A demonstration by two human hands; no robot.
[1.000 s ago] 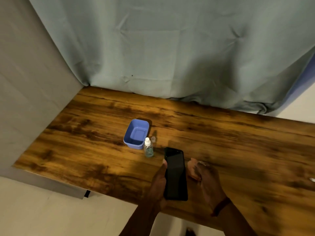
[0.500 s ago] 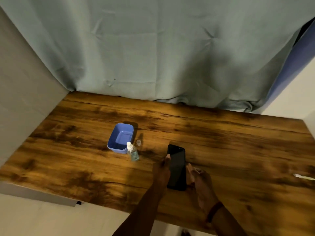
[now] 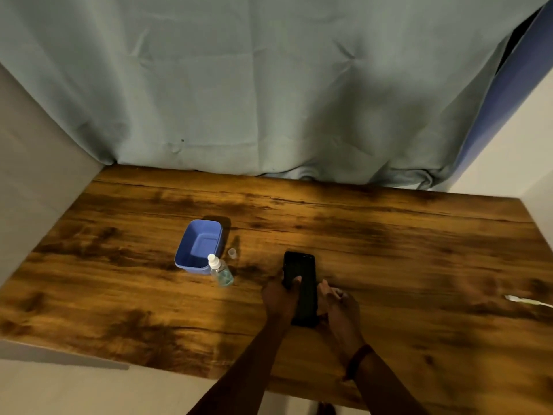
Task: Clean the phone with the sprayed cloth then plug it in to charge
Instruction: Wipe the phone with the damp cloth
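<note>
A black phone [image 3: 302,283] lies lengthwise over the wooden table [image 3: 389,250], screen up and dark. My left hand [image 3: 281,298] grips its left edge, the thumb laid across the glass. My right hand [image 3: 339,304] is curled against the phone's right edge, and a small pale bit that looks like the cloth shows between its fingers. A small clear spray bottle [image 3: 221,272] with a white nozzle stands to the left of the phone, with its clear cap [image 3: 232,253] just behind it. The white end of a charging cable [image 3: 526,301] lies at the table's right edge.
A blue plastic tub [image 3: 199,247] sits behind the spray bottle. A grey-green curtain [image 3: 269,100] hangs along the table's far edge. A wall closes the left side and another the right. The near table edge runs below my forearms.
Both hands and the phone have moved farther in over the table. My left thumb now lies across the screen instead of along its edge. The view has swung right.
</note>
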